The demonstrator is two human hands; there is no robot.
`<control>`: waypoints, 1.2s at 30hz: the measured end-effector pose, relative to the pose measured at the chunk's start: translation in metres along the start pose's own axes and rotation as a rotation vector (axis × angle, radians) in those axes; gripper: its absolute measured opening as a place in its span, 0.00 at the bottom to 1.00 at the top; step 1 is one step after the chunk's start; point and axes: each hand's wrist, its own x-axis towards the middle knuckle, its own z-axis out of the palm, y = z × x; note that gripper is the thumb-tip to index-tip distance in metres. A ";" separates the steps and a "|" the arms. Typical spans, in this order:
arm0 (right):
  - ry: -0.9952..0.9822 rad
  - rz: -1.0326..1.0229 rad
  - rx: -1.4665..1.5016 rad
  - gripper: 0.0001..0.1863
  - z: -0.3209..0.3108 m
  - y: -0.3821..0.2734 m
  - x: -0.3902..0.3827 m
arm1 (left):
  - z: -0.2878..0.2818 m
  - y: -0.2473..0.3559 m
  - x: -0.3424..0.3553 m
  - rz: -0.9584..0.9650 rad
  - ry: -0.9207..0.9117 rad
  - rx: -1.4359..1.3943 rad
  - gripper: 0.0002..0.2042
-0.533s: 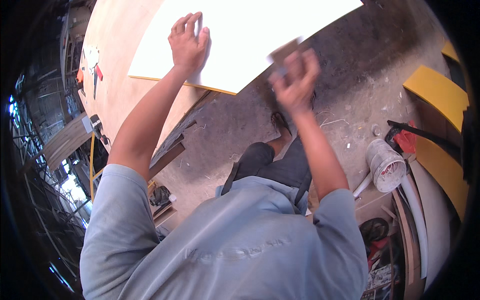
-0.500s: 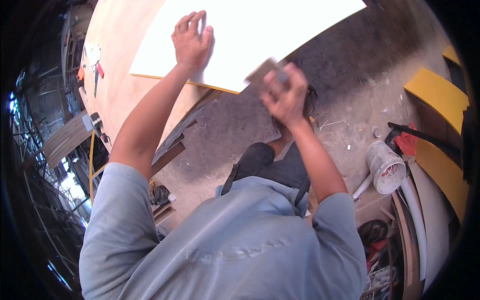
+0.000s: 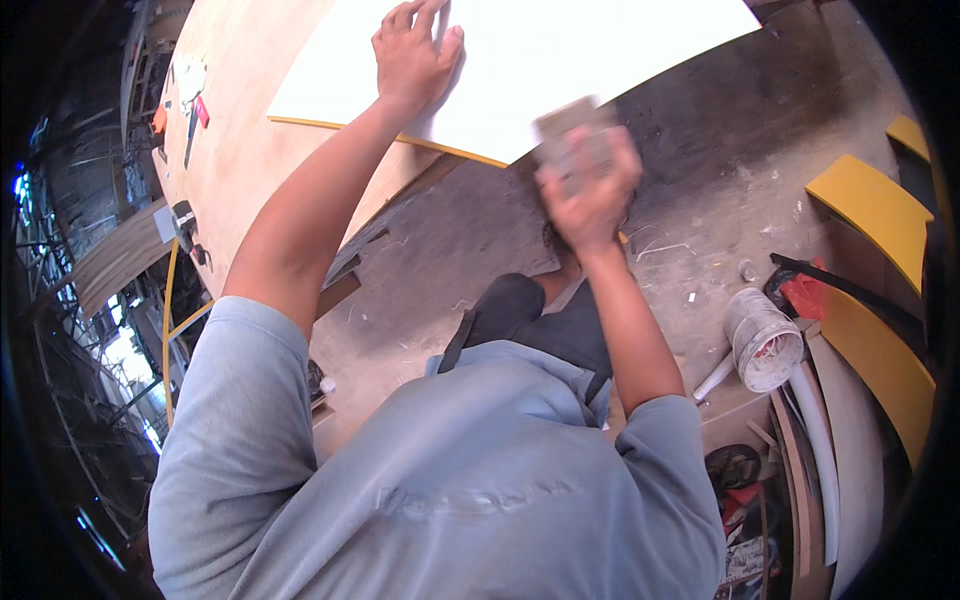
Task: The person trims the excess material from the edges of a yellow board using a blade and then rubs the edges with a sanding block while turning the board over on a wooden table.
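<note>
A white panel with a yellow lower edge lies on a pale plywood-topped table. My left hand rests on the panel near its left part, fingers spread and holding nothing. In my right hand is a flat grey-brown block, smeared by motion. The block is at the panel's right-hand edge, just beyond the near corner. Whether it touches that edge I cannot tell. My fingers cover part of the block.
Small tools with red handles lie on the table's left side. On the floor to the right stand a stained white bucket, yellow curved panels and a red plastic bag. Long boards lean at the lower right.
My right hand and the block have shifted right along the panel's edge, and the block shows more of its flat face. The left hand stays on the panel; the whole view has shifted slightly.
</note>
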 end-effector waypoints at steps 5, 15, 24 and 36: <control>0.012 0.122 -0.011 0.38 -0.019 0.002 0.020 | -0.006 0.000 -0.004 -0.014 0.024 -0.041 0.24; 0.026 0.243 -0.099 0.39 -0.059 0.014 0.058 | 0.005 -0.009 -0.019 -0.062 0.090 -0.213 0.20; -0.115 0.116 -0.015 0.38 -0.111 0.091 0.095 | -0.061 0.098 -0.132 0.157 -0.128 -0.194 0.35; -0.101 0.159 -0.365 0.36 -0.181 0.285 0.393 | -0.095 0.143 -0.099 -0.088 -0.191 -0.070 0.20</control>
